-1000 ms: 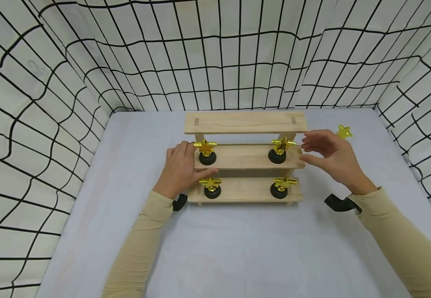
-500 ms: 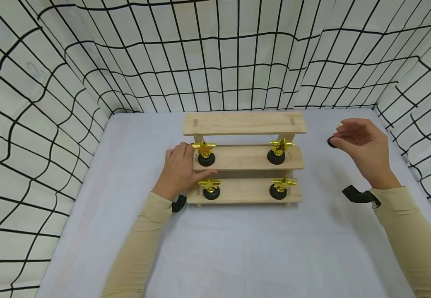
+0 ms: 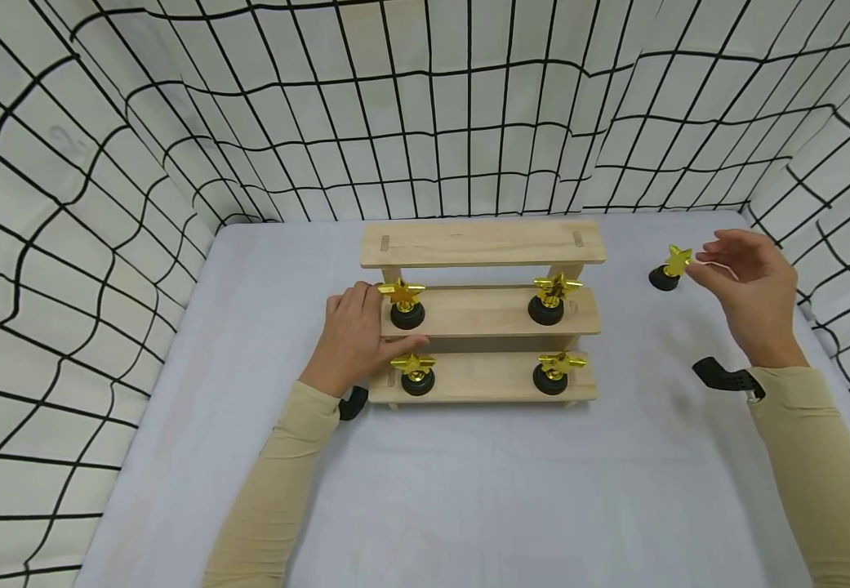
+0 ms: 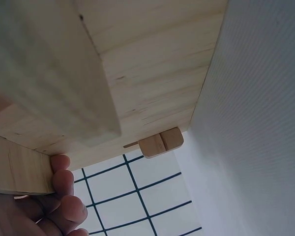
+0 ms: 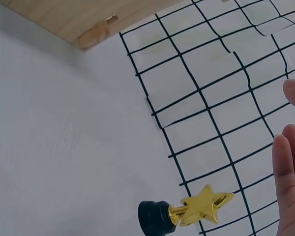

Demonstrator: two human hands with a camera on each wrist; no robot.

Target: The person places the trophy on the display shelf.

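A three-tier wooden shelf [image 3: 483, 243] stands in the middle of the table. My left hand [image 3: 351, 339] grips its left end at the middle tier, thumb in front; in the left wrist view the fingertips [image 4: 64, 182] curl round a wooden edge. To the right of the shelf, a gold star trophy [image 3: 678, 261] stands upright on its black base. Just right of that trophy hovers my right hand [image 3: 751, 286], fingers loosely bent and holding nothing. The right wrist view shows a gap between the star trophy [image 5: 201, 205] and the fingers [image 5: 285, 172].
Two star trophies stand on the middle tier, at its left [image 3: 406, 302] and right [image 3: 549, 300]. The bottom tier bears two more, left [image 3: 416, 372] and right [image 3: 553, 372]. White walls with black grid lines [image 3: 432, 114] enclose the white-covered table [image 3: 483, 490].
My right hand has moved from the shelf's right end out to the right, passing in front of the lone trophy, which now shows fully. My left hand has stayed on the shelf.
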